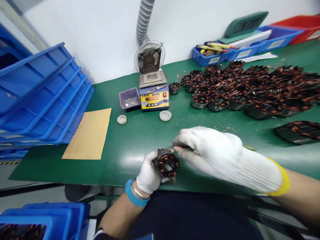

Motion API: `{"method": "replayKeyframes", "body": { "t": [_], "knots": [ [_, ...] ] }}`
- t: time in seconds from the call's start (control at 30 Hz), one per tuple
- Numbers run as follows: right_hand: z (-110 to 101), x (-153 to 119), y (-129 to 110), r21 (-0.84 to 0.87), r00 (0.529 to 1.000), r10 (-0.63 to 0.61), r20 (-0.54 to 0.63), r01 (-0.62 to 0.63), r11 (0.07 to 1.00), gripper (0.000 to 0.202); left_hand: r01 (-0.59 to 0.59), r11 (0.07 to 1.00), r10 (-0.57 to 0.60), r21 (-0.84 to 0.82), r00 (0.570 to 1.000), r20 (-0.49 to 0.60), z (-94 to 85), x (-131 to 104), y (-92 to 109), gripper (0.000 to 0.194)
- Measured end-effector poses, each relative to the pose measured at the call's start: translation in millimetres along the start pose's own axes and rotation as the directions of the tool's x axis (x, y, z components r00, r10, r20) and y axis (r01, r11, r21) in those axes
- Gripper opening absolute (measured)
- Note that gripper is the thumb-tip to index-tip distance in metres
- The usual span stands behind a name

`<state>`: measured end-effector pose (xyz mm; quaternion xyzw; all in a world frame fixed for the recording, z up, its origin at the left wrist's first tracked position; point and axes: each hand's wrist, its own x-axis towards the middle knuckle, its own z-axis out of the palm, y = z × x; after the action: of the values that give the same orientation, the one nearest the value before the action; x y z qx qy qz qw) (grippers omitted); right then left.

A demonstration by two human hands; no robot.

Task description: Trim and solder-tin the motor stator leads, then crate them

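My left hand (149, 175), in a white glove, is wrapped round a motor stator (162, 156) with copper windings, just above the bench's front edge. The stator is tilted so that its open centre faces me. My right hand (200, 145), in a white knit glove with a yellow cuff, pinches at the stator's upper right rim. Thumb and forefinger are pressed together there; whatever lies between them is too small to make out. A thin yellow-green object (249, 148) shows partly from behind the right glove.
Many more stators (218, 101) crowd the right of the green bench (120, 140). At the back stand a solder pot (154, 96), a purple tray (129, 99) and two small white dishes (165, 115). Brown cardboard (88, 135) lies left, beside stacked blue bins (45, 100).
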<state>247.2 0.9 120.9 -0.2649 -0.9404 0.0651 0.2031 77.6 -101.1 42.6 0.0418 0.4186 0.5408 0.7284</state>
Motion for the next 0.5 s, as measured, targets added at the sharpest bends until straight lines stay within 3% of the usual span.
{"method": "replayKeyframes", "body": {
  "t": [0.07, 0.17, 0.37, 0.5],
  "knots": [
    [-2, -2, -4, -0.092, 0.999, 0.03, -0.044, -0.034, 0.995, 0.017, -0.183, 0.981, 0.185, 0.056, 0.982, -0.025, 2.1, -2, -3, 0.041],
    [-5, -3, -7, -0.26, 1.0, 0.021, -0.023, -0.026, 0.965, 0.025, -0.4, 0.907, 0.41, 0.13, 0.909, -0.067, 2.7, -4, -6, 0.043],
    [-15, 11, -3, -0.267, 0.969, 0.13, 0.212, -0.071, 0.961, 0.031, -0.461, 0.877, 0.467, 0.137, 0.884, -0.019, -1.1, -13, -7, 0.051],
    [-31, 23, -13, -0.186, 0.965, 0.079, 0.251, -0.032, 0.982, 0.025, -0.505, 0.849, 0.486, -0.153, 0.861, -0.147, -0.5, -9, -4, 0.023]
  ]
}}
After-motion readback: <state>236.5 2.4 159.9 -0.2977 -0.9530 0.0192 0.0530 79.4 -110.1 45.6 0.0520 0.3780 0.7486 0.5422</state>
